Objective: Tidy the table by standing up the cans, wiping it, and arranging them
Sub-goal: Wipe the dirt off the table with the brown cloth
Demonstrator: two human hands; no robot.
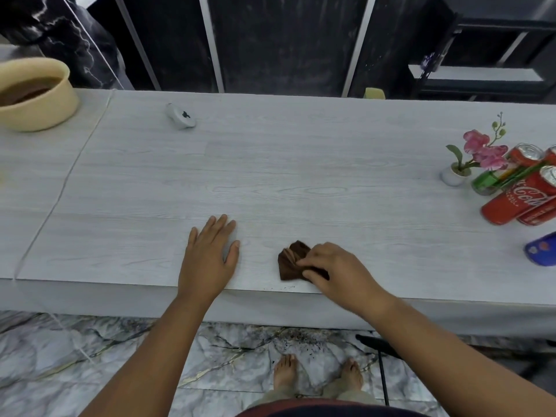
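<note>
A crumpled brown cloth (290, 260) lies on the pale wood-grain table (301, 176) near its front edge. My right hand (337, 270) presses on the cloth's right side, fingers closed on it. My left hand (210, 254) rests flat on the table to the left of the cloth, fingers apart, holding nothing. At the far right stands a group of red cola cans (520, 195) with a green can (486, 180) among them. A blue can (541, 249) shows partly at the right edge.
A small white pot with pink artificial flowers (457, 173) stands beside the cans. A beige bowl (36, 97) sits at the back left. A small grey device (180, 115) lies at the back. Marble floor and my bare feet lie below the table edge.
</note>
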